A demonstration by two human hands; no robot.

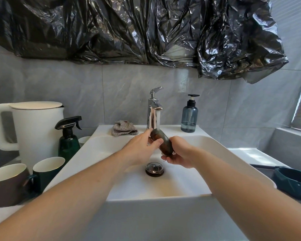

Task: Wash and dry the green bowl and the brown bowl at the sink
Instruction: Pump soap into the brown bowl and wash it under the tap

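Green bowl point(293, 183) on counter right of sink point(163, 188), untouched. Over the basin, both hands grip brown bowl point(162, 142), tilted on edge: left hand point(142, 148) fingers curled over rim, right hand point(178, 156) cupping underneath. Tap point(154, 108) running onto bowl. Cloth point(123, 130) on back ledge.

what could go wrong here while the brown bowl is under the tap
The brown bowl is wet under the running faucet and held tilted only by the left hand and right hand; it could slip into the sink. Water may also splash off it toward the cloth or the soap bottle.
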